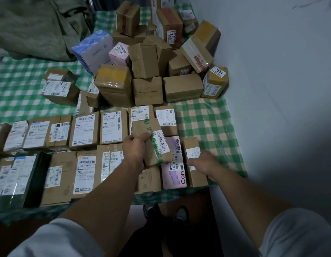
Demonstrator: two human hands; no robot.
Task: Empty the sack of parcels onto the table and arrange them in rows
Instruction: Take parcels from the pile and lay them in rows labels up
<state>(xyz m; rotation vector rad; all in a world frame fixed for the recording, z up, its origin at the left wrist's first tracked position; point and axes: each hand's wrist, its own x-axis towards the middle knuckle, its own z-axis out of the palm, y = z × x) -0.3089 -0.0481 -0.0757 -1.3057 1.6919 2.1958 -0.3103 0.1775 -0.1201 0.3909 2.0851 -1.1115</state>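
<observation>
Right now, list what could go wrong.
The heaped brown cardboard boxes lean unevenly; pulling one could tumble others onto the rows. The left hand alone grips the green-taped brown parcel above the rows; it might slip. The narrow brown box by the right hand sits near the green-checked table's edge; a nudge could drop it.

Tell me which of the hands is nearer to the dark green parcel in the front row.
Left. The left hand grips a green-taped parcel several boxes right of the dark green parcel; the right hand rests on a brown box farther right.
</observation>
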